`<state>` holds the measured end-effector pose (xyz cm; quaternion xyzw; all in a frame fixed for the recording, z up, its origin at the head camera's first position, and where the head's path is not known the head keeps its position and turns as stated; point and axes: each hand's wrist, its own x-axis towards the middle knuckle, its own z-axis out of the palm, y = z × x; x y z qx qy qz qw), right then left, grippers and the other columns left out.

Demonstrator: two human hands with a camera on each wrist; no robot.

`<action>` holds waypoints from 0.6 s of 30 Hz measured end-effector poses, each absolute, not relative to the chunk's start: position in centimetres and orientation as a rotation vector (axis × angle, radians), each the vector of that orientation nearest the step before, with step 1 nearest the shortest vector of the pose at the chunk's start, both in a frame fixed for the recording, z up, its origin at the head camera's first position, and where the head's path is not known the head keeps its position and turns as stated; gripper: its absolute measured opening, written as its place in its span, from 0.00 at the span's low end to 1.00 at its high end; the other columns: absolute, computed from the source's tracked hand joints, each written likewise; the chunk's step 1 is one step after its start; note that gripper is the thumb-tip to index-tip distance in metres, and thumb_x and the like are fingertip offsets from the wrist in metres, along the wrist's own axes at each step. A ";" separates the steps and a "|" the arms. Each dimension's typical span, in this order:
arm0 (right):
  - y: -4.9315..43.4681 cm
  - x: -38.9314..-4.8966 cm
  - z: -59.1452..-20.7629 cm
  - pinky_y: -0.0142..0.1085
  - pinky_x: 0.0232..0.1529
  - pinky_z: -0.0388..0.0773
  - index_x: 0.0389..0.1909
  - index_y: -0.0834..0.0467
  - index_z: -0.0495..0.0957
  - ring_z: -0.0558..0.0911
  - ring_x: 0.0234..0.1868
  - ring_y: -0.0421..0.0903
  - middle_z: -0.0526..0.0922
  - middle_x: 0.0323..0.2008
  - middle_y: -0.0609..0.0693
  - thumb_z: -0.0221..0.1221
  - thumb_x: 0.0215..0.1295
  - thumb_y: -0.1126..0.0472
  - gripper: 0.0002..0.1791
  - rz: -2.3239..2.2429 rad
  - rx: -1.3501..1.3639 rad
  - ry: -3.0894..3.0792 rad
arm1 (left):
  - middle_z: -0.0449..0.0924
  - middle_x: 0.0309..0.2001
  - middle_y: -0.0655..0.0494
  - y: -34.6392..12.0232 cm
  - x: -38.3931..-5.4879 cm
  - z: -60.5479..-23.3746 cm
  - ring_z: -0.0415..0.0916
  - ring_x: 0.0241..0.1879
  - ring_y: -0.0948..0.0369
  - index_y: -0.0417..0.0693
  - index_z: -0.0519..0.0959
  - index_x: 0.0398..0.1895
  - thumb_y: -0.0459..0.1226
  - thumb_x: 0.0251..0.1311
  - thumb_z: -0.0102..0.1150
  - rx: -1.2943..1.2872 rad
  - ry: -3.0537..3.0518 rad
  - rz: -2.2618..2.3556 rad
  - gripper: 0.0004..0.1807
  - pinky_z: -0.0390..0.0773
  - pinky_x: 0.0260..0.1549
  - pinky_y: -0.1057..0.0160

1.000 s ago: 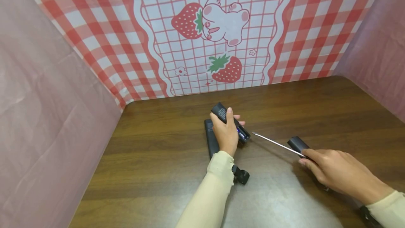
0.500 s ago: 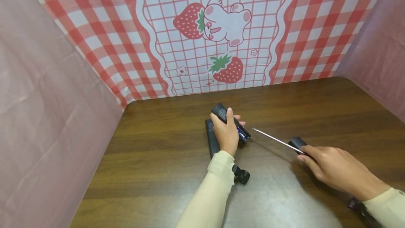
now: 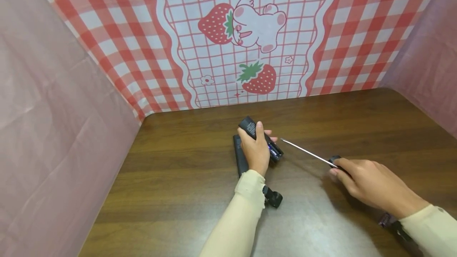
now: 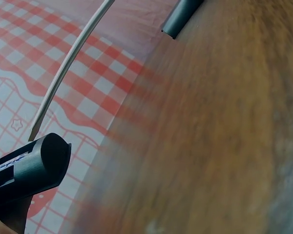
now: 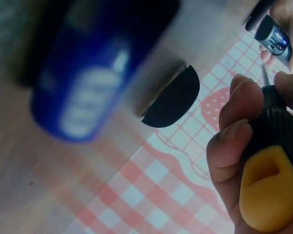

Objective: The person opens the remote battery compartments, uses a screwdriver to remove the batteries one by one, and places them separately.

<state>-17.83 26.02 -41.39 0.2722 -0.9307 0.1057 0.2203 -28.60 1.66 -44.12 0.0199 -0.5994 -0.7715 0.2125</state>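
A device (image 3: pixel 247 124) is grasped by the left hand (image 3: pixel 256 150) over the counter (image 3: pixel 171 193), tilted, with batteries (image 3: pixel 273 152) exposed at its near end. A screwdriver (image 3: pixel 308 153) is gripped by the right hand (image 3: pixel 373 183), its tip pointed near the device. Another device (image 3: pixel 240 158) is partly covered by the left hand. A black piece (image 5: pixel 173 100) is seen near the right hand.
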 end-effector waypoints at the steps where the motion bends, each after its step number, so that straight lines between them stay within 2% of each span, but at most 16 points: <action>1: 26.0 -17.9 -41.3 0.43 0.25 0.76 0.36 0.48 0.80 0.74 0.24 0.32 0.76 0.24 0.32 0.69 0.60 0.58 0.08 0.295 0.751 -2.575 | 0.85 0.31 0.40 1.6 -28.6 -44.1 0.85 0.20 0.53 0.50 0.64 0.53 0.45 0.75 0.52 0.057 -1.663 -2.142 0.14 0.85 0.24 0.58; 6: 25.8 -18.1 -41.2 0.45 0.25 0.77 0.36 0.49 0.81 0.76 0.24 0.34 0.78 0.25 0.33 0.69 0.60 0.57 0.07 0.297 0.760 -2.568 | 0.85 0.29 0.44 1.4 -28.7 -44.0 0.85 0.20 0.50 0.50 0.64 0.53 0.47 0.75 0.53 0.061 -1.637 -2.144 0.15 0.85 0.23 0.57; 10: 25.6 -18.1 -41.2 0.47 0.26 0.78 0.37 0.50 0.81 0.79 0.25 0.37 0.80 0.26 0.34 0.69 0.60 0.57 0.07 0.295 0.772 -2.550 | 0.85 0.29 0.43 1.1 -28.9 -43.8 0.84 0.21 0.48 0.48 0.63 0.54 0.47 0.75 0.52 0.040 -1.592 -2.160 0.17 0.85 0.24 0.56; 18: 25.2 -17.9 -40.9 0.43 0.25 0.75 0.35 0.45 0.80 0.72 0.24 0.30 0.75 0.25 0.29 0.69 0.60 0.56 0.07 0.285 0.799 -2.556 | 0.85 0.29 0.46 0.7 -29.1 -43.5 0.85 0.21 0.50 0.49 0.63 0.54 0.46 0.75 0.52 0.062 -1.578 -2.173 0.16 0.85 0.24 0.55</action>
